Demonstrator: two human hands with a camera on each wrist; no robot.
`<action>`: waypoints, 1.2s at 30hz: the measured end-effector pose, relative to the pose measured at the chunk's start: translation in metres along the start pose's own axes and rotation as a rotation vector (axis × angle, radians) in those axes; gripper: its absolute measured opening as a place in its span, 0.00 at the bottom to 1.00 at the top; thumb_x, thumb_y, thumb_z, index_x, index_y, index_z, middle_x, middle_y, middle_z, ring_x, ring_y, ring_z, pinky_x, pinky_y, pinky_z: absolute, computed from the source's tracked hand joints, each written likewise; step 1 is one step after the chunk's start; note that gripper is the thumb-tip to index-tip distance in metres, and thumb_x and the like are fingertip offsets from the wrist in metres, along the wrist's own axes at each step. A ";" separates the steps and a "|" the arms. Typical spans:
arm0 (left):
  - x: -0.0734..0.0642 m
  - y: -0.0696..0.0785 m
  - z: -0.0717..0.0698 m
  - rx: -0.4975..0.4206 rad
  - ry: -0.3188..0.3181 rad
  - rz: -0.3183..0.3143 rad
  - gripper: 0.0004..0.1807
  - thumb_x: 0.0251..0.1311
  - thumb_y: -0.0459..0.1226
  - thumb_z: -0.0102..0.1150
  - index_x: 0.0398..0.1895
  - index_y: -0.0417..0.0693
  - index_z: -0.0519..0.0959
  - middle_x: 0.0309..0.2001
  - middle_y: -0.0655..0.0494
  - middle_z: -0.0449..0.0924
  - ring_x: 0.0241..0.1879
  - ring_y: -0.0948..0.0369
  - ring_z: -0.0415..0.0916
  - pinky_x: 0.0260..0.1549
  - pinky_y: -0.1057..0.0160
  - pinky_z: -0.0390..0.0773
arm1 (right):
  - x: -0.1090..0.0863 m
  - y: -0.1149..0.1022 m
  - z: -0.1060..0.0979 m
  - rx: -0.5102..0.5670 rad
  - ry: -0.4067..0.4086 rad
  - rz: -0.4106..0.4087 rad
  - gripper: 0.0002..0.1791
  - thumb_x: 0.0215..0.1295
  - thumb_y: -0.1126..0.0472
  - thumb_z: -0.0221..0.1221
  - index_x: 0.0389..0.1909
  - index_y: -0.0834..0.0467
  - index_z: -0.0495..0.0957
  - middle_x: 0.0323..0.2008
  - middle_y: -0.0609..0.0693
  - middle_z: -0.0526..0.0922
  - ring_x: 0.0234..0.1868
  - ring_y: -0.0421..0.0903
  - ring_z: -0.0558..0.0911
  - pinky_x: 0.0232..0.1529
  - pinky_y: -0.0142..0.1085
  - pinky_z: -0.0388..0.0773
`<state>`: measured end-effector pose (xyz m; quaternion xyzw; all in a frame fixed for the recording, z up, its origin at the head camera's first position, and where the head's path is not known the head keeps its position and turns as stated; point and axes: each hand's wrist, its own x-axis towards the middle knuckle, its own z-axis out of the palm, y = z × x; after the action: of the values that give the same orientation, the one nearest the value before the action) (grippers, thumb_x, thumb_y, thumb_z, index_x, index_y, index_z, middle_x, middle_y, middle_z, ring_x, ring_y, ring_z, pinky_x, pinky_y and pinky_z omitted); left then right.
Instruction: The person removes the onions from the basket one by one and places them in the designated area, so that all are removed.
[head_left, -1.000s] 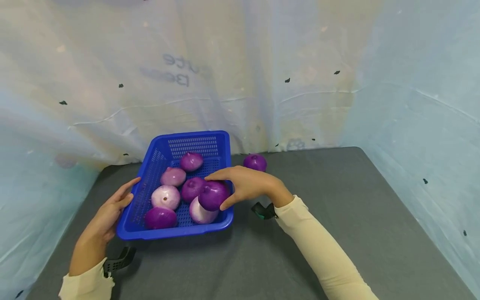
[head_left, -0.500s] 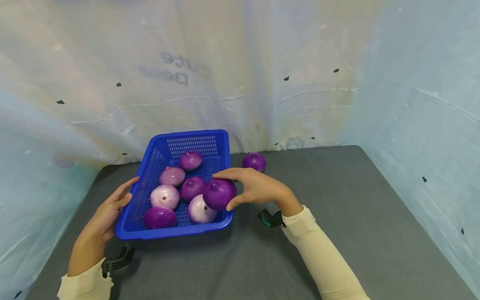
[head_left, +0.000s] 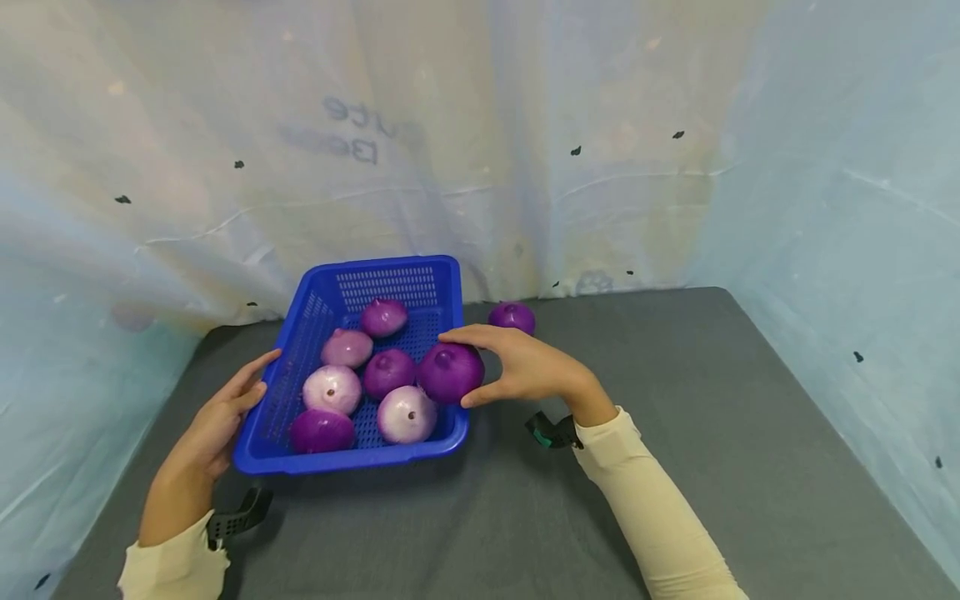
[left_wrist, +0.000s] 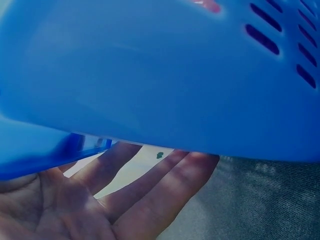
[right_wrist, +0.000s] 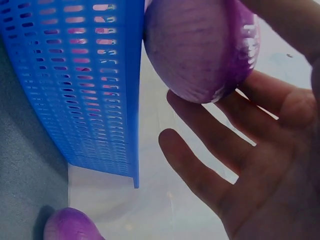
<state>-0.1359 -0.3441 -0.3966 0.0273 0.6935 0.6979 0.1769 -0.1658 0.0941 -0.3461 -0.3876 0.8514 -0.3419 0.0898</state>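
My right hand [head_left: 528,367] grips a dark purple onion [head_left: 451,372] between thumb and fingers, over the right rim of a blue slotted basket [head_left: 352,461]. In the right wrist view, that onion [right_wrist: 200,50] is above the fingers, beside the basket's outer wall [right_wrist: 100,90]. My left hand [head_left: 217,429] touches the basket's left side, its fingers fairly straight. The left wrist view shows those fingers [left_wrist: 160,195] against the basket's outside, the tips partly hidden. Inside the basket lie several onions, among them a pale one [head_left: 407,414], a purple one [head_left: 389,373] and a dark one [head_left: 322,431].
Another purple onion [head_left: 513,317] lies on the dark grey table [head_left: 675,400] behind my right hand, near the back edge. A pale sheet [head_left: 480,150] hangs along the back, and bluish sheets line both sides.
My right hand has moved the onion rightward, from above the pale onion to the basket's right rim, so the pale onion shows fully. My left hand stays at the basket's side.
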 end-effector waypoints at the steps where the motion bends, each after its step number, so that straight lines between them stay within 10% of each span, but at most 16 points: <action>1: 0.000 0.000 0.000 0.000 0.002 -0.003 0.31 0.78 0.47 0.38 0.80 0.66 0.47 0.53 0.74 0.76 0.46 0.67 0.81 0.40 0.61 0.85 | 0.000 0.001 0.000 0.001 0.000 -0.001 0.45 0.55 0.44 0.72 0.73 0.50 0.65 0.72 0.45 0.68 0.73 0.42 0.67 0.71 0.41 0.69; 36: -0.001 0.005 0.003 0.027 0.048 -0.063 0.31 0.77 0.48 0.38 0.80 0.68 0.46 0.51 0.76 0.76 0.45 0.67 0.81 0.40 0.62 0.85 | -0.022 0.048 -0.031 0.032 0.195 0.166 0.46 0.56 0.48 0.73 0.74 0.50 0.64 0.70 0.51 0.69 0.61 0.49 0.76 0.59 0.47 0.78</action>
<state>-0.1356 -0.3408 -0.3910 -0.0090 0.7074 0.6830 0.1817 -0.1928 0.1479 -0.3566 -0.2790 0.8798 -0.3828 0.0406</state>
